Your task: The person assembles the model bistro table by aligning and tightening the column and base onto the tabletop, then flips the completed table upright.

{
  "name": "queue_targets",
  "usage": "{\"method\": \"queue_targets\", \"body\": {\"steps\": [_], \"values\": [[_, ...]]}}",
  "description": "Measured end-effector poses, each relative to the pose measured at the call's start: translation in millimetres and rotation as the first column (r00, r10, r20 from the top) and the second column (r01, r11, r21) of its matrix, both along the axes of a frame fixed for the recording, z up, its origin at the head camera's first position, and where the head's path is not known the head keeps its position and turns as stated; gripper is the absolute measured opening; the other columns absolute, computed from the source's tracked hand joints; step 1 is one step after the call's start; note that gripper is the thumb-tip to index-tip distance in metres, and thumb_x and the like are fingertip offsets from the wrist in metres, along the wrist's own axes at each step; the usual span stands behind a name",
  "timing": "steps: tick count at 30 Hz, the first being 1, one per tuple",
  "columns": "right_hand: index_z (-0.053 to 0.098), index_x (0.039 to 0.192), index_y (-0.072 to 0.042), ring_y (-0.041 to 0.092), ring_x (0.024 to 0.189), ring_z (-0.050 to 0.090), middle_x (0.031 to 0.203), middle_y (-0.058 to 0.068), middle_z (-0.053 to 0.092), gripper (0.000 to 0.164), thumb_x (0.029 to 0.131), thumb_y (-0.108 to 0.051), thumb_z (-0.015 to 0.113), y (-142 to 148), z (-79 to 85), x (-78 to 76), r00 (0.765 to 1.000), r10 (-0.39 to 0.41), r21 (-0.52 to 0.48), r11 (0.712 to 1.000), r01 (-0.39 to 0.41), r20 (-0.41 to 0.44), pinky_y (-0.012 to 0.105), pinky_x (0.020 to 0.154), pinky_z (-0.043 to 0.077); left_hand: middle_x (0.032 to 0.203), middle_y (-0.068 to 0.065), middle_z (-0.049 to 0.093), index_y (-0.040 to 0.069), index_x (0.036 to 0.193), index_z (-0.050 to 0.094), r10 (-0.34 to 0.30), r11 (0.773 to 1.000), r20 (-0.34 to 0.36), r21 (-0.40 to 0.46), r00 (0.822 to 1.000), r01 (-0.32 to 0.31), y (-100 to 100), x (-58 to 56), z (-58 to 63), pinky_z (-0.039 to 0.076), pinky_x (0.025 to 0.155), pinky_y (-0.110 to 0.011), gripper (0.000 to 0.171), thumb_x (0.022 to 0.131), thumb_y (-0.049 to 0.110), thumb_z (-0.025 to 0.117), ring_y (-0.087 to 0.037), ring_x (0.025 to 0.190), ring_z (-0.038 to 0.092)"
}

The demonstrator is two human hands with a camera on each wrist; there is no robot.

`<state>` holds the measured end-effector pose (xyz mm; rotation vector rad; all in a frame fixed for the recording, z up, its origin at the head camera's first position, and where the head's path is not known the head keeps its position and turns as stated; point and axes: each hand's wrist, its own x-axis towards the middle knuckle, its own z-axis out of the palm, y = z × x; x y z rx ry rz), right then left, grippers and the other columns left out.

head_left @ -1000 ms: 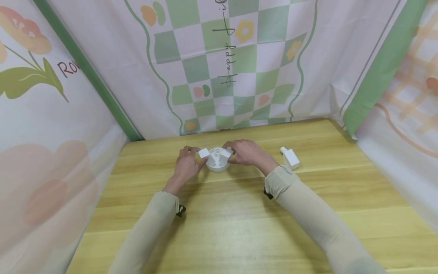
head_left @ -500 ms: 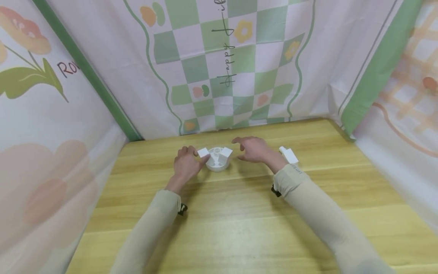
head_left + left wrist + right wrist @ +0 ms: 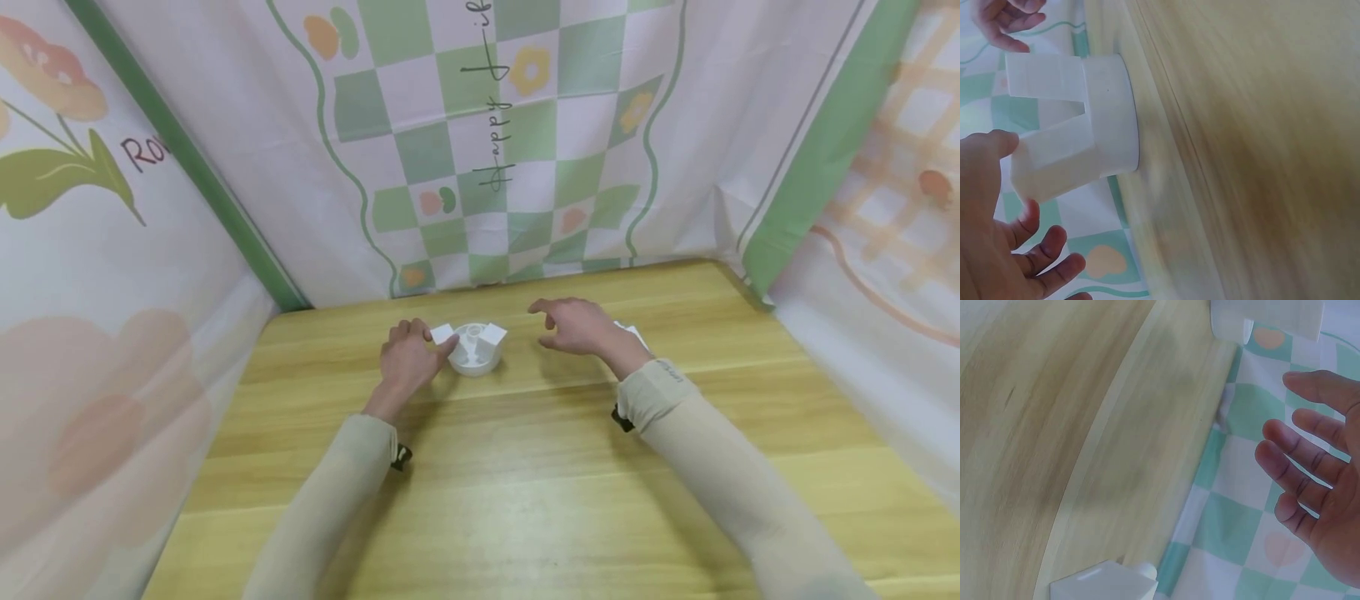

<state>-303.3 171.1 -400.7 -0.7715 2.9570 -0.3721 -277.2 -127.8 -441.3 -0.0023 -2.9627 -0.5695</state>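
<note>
A round white plastic base (image 3: 474,367) stands on the table with two white blocks rising from it, leaning outward. My left hand (image 3: 406,360) pinches the left block (image 3: 1054,159) near its outer end, thumb on one side and index finger on the other. The right block (image 3: 1044,76) sits in the base with no hand on it. To the right of the base, my right hand (image 3: 583,327) hovers with fingers loosely bent and nothing in them. A third white block (image 3: 1104,584) with a short round peg lies at the right, mostly covered by my right hand and wrist in the head view.
The wooden table (image 3: 495,483) ends at the back against a hanging cloth (image 3: 480,167) with green checks. More printed cloth (image 3: 150,375) hangs along the left side, and another printed cloth (image 3: 885,275) along the right.
My right hand has let go of the right block and drawn away to the right, now overlapping the loose block in the head view. My left hand stays on the left block.
</note>
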Motion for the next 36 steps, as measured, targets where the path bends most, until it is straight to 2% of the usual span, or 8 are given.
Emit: {"method": "queue_targets", "body": {"steps": [9,13,18,21,26,36], "values": [[0.054,0.140,-0.011,0.026,0.092,0.068,0.107,0.010,0.071,0.055,0.090,-0.028,0.071,15,1.1,1.0,1.000,-0.029,0.001,1.000,0.029,-0.004,0.046,0.077,0.056,0.116,-0.012,0.057,0.008,0.116,0.057,-0.004,1.000,-0.033,0.029,0.999,0.005,-1,-1.8,5.6,0.050,0.089,-0.048,0.061,0.093,0.065,0.050,-0.033,0.109,0.054],[0.054,0.139,-0.011,0.026,0.090,0.068,0.107,0.010,0.072,0.055,0.090,-0.028,0.071,23,0.4,1.6,0.999,-0.042,0.002,0.999,0.042,-0.003,0.045,0.076,0.056,0.118,-0.012,0.058,0.010,0.119,0.057,0.000,1.000,-0.021,0.022,1.000,0.001,-3,-3.7,7.2,0.050,0.089,-0.047,0.064,0.093,0.067,0.049,-0.032,0.110,0.055],[0.053,0.140,-0.011,0.025,0.088,0.067,0.107,0.010,0.071,0.055,0.091,-0.028,0.070,31,1.1,2.1,0.998,-0.057,0.007,0.998,0.057,0.004,0.045,0.075,0.056,0.114,-0.012,0.059,0.010,0.116,0.058,0.010,1.000,-0.009,0.011,1.000,-0.009,-3,-6.2,6.8,0.050,0.087,-0.046,0.065,0.092,0.070,0.050,-0.032,0.105,0.056],[0.053,0.141,-0.011,0.024,0.087,0.067,0.107,0.010,0.071,0.055,0.092,-0.028,0.070,34,2.4,2.8,0.998,-0.064,0.008,0.998,0.064,0.006,0.045,0.076,0.056,0.112,-0.012,0.059,0.009,0.114,0.058,0.007,1.000,-0.027,0.018,1.000,-0.007,-4,-8.1,5.9,0.050,0.086,-0.046,0.063,0.092,0.068,0.051,-0.031,0.103,0.056],[0.052,0.141,-0.011,0.025,0.088,0.067,0.108,0.009,0.071,0.055,0.092,-0.029,0.069,37,3.2,4.4,0.997,-0.071,0.008,0.997,0.071,0.008,0.046,0.076,0.056,0.117,-0.012,0.060,0.008,0.123,0.059,-0.002,0.999,-0.059,0.033,0.998,0.004,-4,-11.2,4.8,0.051,0.090,-0.047,0.061,0.095,0.062,0.052,-0.033,0.108,0.057],[0.051,0.142,-0.010,0.024,0.087,0.067,0.111,0.011,0.071,0.054,0.094,-0.028,0.068,43,0.1,6.8,0.996,-0.083,0.017,0.996,0.083,0.030,0.046,0.076,0.056,0.116,-0.011,0.061,0.009,0.127,0.057,0.000,0.999,-0.051,0.044,0.999,0.002,-3,-14.3,4.1,0.051,0.088,-0.047,0.057,0.097,0.058,0.053,-0.032,0.107,0.058]]}}
